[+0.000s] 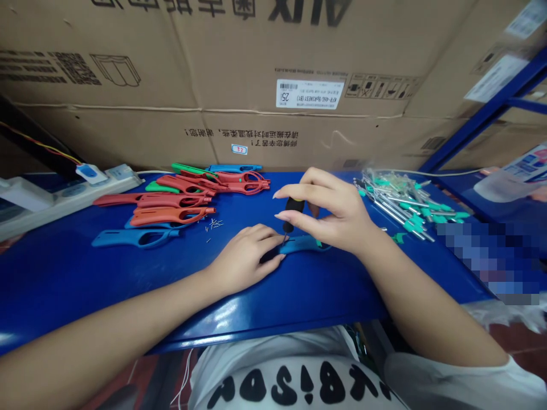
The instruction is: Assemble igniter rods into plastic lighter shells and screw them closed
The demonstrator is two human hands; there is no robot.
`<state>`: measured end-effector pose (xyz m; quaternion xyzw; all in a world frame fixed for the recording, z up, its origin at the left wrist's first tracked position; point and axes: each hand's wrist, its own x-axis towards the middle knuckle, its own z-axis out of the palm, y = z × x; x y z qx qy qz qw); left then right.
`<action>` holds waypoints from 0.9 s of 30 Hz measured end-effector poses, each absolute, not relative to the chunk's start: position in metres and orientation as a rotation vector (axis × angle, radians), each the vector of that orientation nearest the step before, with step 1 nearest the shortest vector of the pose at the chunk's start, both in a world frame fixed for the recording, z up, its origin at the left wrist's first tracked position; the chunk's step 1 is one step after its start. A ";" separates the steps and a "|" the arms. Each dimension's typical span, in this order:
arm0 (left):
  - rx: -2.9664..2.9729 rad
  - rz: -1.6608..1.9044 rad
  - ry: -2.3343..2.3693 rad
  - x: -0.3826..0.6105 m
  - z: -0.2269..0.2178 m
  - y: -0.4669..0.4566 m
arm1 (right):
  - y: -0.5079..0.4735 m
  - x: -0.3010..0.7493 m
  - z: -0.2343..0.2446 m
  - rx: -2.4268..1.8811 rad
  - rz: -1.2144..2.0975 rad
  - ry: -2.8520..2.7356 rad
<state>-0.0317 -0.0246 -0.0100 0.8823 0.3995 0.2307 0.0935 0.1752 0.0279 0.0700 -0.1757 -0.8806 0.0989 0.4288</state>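
My right hand [331, 213] grips a small black-handled screwdriver [292, 212] upright, its tip pointing down onto a blue plastic handle shell [301, 245] lying on the blue table [128, 273]. My left hand [248, 256] lies curled on the left end of that shell, fingers pressing it to the table. A few tiny screws [215, 225] lie loose just left of my left hand.
A pile of red, orange, green and blue handle shells [188, 196] lies at the back left. Metal rods with green plastic ends [401, 202] are heaped at the right. A white power strip [64, 193] sits far left; cardboard boxes [273, 85] wall the back.
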 end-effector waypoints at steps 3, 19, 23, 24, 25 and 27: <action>2.610 0.662 1.182 -0.031 -0.009 -0.025 | 0.026 0.175 0.074 -0.364 0.329 -2.222; 2.641 0.637 1.183 -0.032 -0.008 -0.024 | 0.020 0.167 0.068 -0.315 0.412 -2.247; 2.630 0.658 1.178 -0.031 -0.009 -0.024 | 0.022 0.165 0.066 -0.436 0.235 -2.184; 2.624 0.661 1.181 -0.031 -0.009 -0.024 | 0.024 0.166 0.066 -0.463 0.187 -2.178; 2.620 0.660 1.184 -0.031 -0.009 -0.024 | 0.025 0.167 0.066 -0.479 0.152 -2.175; 2.617 0.656 1.188 -0.032 -0.008 -0.024 | 0.028 0.172 0.067 -0.489 0.148 -2.186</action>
